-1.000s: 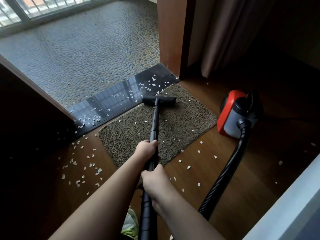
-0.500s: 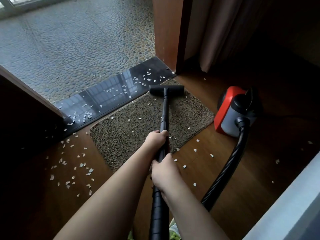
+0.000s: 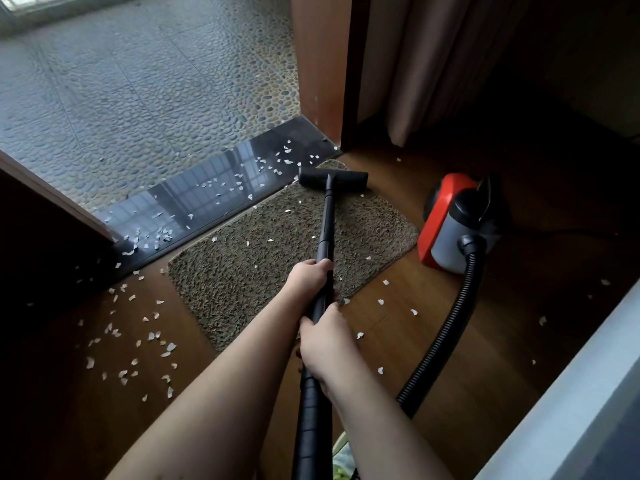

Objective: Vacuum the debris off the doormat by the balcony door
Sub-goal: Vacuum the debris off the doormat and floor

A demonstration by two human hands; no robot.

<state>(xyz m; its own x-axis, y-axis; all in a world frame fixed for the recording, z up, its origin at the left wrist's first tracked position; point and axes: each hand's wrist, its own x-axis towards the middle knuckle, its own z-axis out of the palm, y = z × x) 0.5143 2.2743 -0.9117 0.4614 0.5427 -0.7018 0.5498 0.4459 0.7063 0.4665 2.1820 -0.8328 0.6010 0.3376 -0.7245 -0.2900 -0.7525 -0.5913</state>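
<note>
A brown doormat (image 3: 263,268) lies on the wood floor against the dark door sill, dotted with small white scraps (image 3: 247,243). A black vacuum wand (image 3: 327,223) runs from my hands to its wide nozzle (image 3: 333,177), which sits at the mat's far right corner. My left hand (image 3: 308,275) grips the wand higher up. Lower down the same wand, my right hand (image 3: 323,344) grips it.
The red and grey vacuum body (image 3: 453,226) stands right of the mat, its ribbed hose (image 3: 446,327) curving back toward me. White scraps litter the glossy sill (image 3: 207,195) and the floor at left (image 3: 131,341). A door frame (image 3: 322,71) and curtain (image 3: 426,64) rise behind; pebble tiles lie beyond.
The nozzle has slid along the mat's far edge toward its right corner, and both hands followed with the wand. The view shifted slightly.
</note>
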